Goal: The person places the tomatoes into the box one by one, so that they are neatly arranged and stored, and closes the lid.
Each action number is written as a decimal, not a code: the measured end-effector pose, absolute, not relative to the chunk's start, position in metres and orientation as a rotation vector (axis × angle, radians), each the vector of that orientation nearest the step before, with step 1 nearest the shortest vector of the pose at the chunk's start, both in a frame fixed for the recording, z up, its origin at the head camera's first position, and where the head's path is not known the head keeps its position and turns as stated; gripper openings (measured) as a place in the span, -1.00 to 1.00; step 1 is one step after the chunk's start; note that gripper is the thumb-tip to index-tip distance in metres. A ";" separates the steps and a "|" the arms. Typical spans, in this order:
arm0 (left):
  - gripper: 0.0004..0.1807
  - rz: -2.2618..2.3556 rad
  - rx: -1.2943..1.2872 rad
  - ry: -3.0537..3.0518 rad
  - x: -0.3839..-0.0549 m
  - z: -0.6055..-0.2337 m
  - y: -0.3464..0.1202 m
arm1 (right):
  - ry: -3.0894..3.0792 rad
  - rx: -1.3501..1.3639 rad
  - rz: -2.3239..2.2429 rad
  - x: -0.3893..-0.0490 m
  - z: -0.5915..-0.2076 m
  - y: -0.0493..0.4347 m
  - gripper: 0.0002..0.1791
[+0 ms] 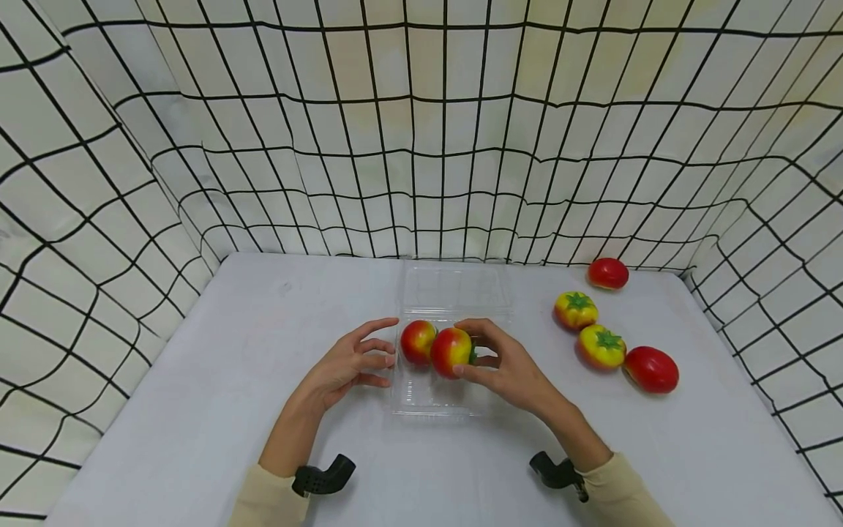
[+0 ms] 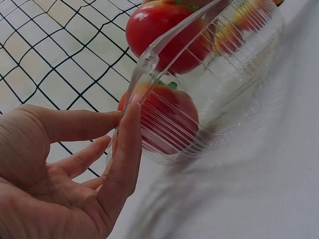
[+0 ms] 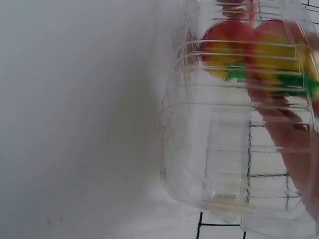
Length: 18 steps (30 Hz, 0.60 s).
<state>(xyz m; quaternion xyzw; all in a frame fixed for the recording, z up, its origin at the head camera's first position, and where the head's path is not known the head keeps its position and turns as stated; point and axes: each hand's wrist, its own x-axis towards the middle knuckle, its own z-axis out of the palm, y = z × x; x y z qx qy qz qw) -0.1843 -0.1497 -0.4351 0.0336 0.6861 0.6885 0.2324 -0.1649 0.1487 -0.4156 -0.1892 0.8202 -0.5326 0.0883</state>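
Note:
My left hand [image 1: 345, 364] is at the left side of a clear plastic clamshell box [image 1: 421, 399]. In the left wrist view its fingertips [image 2: 130, 112] pinch the box's rim. A red and yellow tomato [image 1: 416, 342] with a green calyx sits inside, at the box's left. My right hand [image 1: 510, 366] grips a second red and yellow tomato [image 1: 451, 351], its thumb and fingers on the calyx side. That tomato is held over the box, right beside the first one. Seen through the box wall in the right wrist view, both tomatoes show their green calyxes.
The box's hinged lid [image 1: 454, 288] lies open toward the back. Right of the box are two yellow-red tomatoes [image 1: 601, 347] with calyxes up, and two red ones [image 1: 650, 369], one farther back. Black netting [image 1: 444, 154] over white walls borders the white table [image 1: 263, 329].

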 end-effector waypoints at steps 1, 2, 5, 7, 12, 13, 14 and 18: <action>-0.21 1.891 0.093 1.885 -0.184 -0.435 -0.150 | 2.438 -0.567 -1.586 -0.165 -0.416 0.148 -0.31; -0.21 1.892 0.093 1.884 -0.184 -0.435 -0.150 | 2.436 -0.569 -1.587 -0.165 -0.416 0.147 -0.31; -0.21 1.892 0.097 1.880 -0.184 -0.435 -0.151 | 2.436 -0.569 -1.583 -0.165 -0.416 0.145 -0.30; -0.21 1.893 0.097 1.875 -0.184 -0.435 -0.151 | 2.435 -0.565 -1.575 -0.164 -0.416 0.144 -0.29; -0.21 1.891 0.089 1.879 -0.184 -0.435 -0.151 | 2.414 -0.584 -1.570 -0.163 -0.416 0.141 -0.29; -0.21 1.890 0.090 1.882 -0.184 -0.435 -0.150 | 2.409 -0.589 -1.568 -0.162 -0.417 0.140 -0.30; -0.21 1.888 0.090 1.885 -0.184 -0.436 -0.150 | 2.405 -0.598 -1.564 -0.162 -0.417 0.140 -0.31; -0.21 1.885 0.090 1.893 -0.183 -0.436 -0.150 | 2.408 -0.625 -1.525 -0.161 -0.418 0.137 -0.31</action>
